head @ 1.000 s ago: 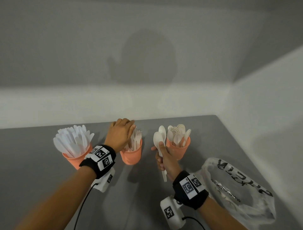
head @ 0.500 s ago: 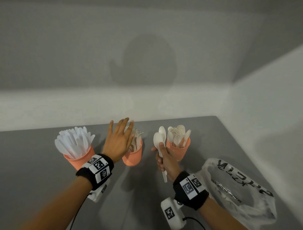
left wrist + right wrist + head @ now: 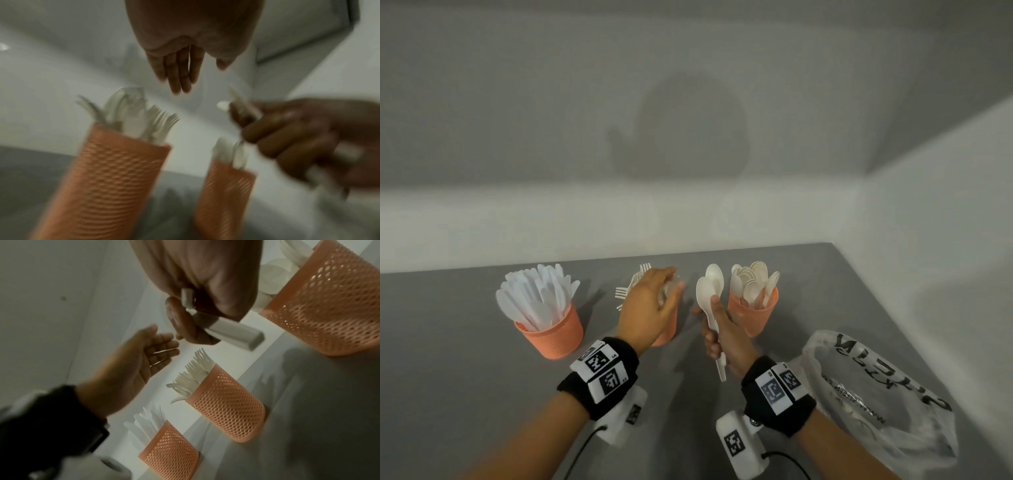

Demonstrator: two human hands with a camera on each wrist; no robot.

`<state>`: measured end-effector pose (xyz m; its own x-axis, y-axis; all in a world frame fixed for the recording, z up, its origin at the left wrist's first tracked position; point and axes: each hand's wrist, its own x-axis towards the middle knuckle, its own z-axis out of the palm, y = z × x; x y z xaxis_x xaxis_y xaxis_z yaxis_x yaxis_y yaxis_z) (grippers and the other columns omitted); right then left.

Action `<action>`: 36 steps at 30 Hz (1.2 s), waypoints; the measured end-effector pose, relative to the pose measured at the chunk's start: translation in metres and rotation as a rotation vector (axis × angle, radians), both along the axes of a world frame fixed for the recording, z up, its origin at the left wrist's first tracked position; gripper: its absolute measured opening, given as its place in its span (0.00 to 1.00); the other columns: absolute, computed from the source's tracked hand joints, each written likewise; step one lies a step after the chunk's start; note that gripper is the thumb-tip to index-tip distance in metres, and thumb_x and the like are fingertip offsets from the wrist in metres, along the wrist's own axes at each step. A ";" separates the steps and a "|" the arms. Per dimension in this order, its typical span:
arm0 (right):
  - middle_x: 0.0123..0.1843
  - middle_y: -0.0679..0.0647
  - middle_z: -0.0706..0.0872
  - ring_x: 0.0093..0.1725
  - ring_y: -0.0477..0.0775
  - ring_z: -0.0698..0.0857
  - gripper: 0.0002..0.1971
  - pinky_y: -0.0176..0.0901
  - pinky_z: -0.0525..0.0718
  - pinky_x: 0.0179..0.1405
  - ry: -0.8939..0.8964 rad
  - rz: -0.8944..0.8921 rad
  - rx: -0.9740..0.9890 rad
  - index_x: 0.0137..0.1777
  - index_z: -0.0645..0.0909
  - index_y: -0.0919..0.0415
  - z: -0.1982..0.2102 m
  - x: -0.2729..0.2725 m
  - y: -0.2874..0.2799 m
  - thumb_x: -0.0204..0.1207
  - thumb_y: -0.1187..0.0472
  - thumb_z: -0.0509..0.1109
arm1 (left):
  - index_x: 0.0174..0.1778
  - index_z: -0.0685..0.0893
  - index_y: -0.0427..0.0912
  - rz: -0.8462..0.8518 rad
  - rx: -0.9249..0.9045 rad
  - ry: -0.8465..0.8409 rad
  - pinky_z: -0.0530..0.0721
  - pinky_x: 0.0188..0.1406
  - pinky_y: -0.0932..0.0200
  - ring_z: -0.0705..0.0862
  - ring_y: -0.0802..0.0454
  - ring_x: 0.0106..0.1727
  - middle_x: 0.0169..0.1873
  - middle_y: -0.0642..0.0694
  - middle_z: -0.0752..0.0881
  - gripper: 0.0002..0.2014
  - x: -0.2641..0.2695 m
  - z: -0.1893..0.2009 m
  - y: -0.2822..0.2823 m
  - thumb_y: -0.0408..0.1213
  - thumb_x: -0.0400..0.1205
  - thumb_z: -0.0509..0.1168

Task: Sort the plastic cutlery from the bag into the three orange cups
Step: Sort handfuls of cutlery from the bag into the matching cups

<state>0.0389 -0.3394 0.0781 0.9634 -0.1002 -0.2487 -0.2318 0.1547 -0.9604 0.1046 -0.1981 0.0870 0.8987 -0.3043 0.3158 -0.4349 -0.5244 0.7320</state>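
Three orange mesh cups stand in a row on the grey table. The left cup (image 3: 553, 334) holds white knives, the middle cup (image 3: 667, 337) holds forks, and the right cup (image 3: 755, 318) holds spoons. My left hand (image 3: 657, 298) hovers above the fork cup (image 3: 115, 178) with straight fingers (image 3: 180, 76) and holds nothing. My right hand (image 3: 722, 339) grips two white spoons (image 3: 709, 291) by their handles (image 3: 226, 329), bowls up, just left of the spoon cup (image 3: 329, 305). The two hands are close but apart.
A clear plastic bag (image 3: 876, 394) with black lettering lies open at the right, near the table's right edge. White walls close off the back and right. Bare grey table (image 3: 465, 377) lies in front of the cups.
My left hand let go over the fork cup, spread its fingers and swung right toward the right hand. The right hand kept hold of the spoons and hardly moved.
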 end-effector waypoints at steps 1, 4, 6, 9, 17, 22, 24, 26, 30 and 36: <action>0.19 0.47 0.68 0.14 0.41 0.64 0.23 0.31 0.64 0.13 0.000 0.020 0.003 0.47 0.80 0.57 0.000 0.000 0.002 0.85 0.45 0.47 | 0.59 0.83 0.41 -0.004 -0.104 0.122 0.82 0.55 0.56 0.85 0.48 0.51 0.48 0.46 0.87 0.22 -0.003 0.005 -0.006 0.54 0.77 0.64; 0.18 0.48 0.72 0.14 0.43 0.68 0.23 0.32 0.70 0.15 -0.001 0.096 -0.007 0.46 0.78 0.57 0.004 -0.003 0.008 0.84 0.44 0.46 | 0.43 0.84 0.42 -0.007 -0.271 0.325 0.85 0.39 0.49 0.85 0.40 0.37 0.36 0.42 0.86 0.04 -0.006 0.013 -0.018 0.35 0.76 0.72; 0.18 0.49 0.75 0.16 0.46 0.75 0.23 0.33 0.75 0.17 -0.006 0.161 -0.014 0.47 0.77 0.59 0.006 -0.007 0.008 0.85 0.46 0.45 | 0.37 0.82 0.43 0.009 -0.347 0.365 0.84 0.28 0.56 0.83 0.45 0.30 0.32 0.41 0.84 0.06 -0.003 0.016 -0.018 0.28 0.77 0.69; 0.17 0.48 0.73 0.17 0.48 0.78 0.26 0.36 0.82 0.24 0.018 0.266 -0.051 0.58 0.78 0.61 0.007 -0.015 0.003 0.85 0.44 0.43 | 0.36 0.81 0.41 0.004 -0.427 0.397 0.79 0.20 0.68 0.79 0.60 0.20 0.32 0.43 0.82 0.07 -0.001 0.022 -0.015 0.26 0.77 0.68; 0.21 0.49 0.84 0.24 0.46 0.84 0.34 0.35 0.83 0.35 0.029 0.402 -0.230 0.28 0.79 0.61 0.014 -0.035 -0.010 0.79 0.37 0.45 | 0.40 0.78 0.41 -0.208 -0.375 0.462 0.79 0.20 0.70 0.82 0.63 0.23 0.24 0.53 0.86 0.06 -0.016 0.031 -0.011 0.27 0.78 0.67; 0.18 0.46 0.78 0.23 0.44 0.78 0.34 0.35 0.79 0.33 0.006 0.355 -0.324 0.27 0.80 0.59 0.017 -0.050 -0.022 0.74 0.33 0.45 | 0.42 0.74 0.42 -0.248 -0.350 0.455 0.77 0.17 0.70 0.80 0.63 0.20 0.22 0.52 0.86 0.07 -0.028 0.042 -0.028 0.27 0.79 0.66; 0.22 0.49 0.77 0.22 0.47 0.76 0.30 0.37 0.79 0.25 0.031 0.331 -0.286 0.41 0.82 0.59 0.020 -0.058 -0.029 0.79 0.36 0.48 | 0.44 0.76 0.42 -0.236 -0.340 0.403 0.77 0.17 0.69 0.80 0.62 0.20 0.26 0.48 0.85 0.07 -0.031 0.044 -0.038 0.26 0.79 0.66; 0.29 0.53 0.79 0.27 0.49 0.79 0.22 0.37 0.81 0.26 0.063 0.230 -0.258 0.53 0.78 0.58 0.023 -0.066 -0.040 0.81 0.40 0.52 | 0.46 0.79 0.39 -0.204 -0.309 0.307 0.80 0.20 0.68 0.82 0.59 0.24 0.32 0.44 0.84 0.05 -0.033 0.048 -0.051 0.26 0.79 0.66; 0.38 0.52 0.81 0.36 0.49 0.79 0.09 0.34 0.79 0.34 -0.003 -0.069 -0.259 0.53 0.76 0.57 0.026 -0.081 -0.079 0.83 0.53 0.59 | 0.45 0.83 0.39 -0.095 -0.312 -0.001 0.86 0.29 0.63 0.84 0.50 0.33 0.36 0.46 0.84 0.03 -0.024 0.063 -0.077 0.27 0.79 0.66; 0.38 0.48 0.83 0.40 0.47 0.81 0.08 0.41 0.77 0.48 -0.029 -0.248 -0.705 0.52 0.83 0.65 0.014 -0.112 -0.150 0.79 0.65 0.63 | 0.49 0.84 0.33 -0.108 -0.117 -0.361 0.78 0.42 0.60 0.83 0.49 0.39 0.42 0.41 0.88 0.06 -0.004 0.071 -0.114 0.31 0.81 0.64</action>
<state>-0.0729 -0.4893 0.0918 0.8971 -0.4413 -0.0195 -0.2429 -0.4559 -0.8562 0.1001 -0.3120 0.1577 0.6881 -0.3340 0.6442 -0.7236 -0.3834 0.5740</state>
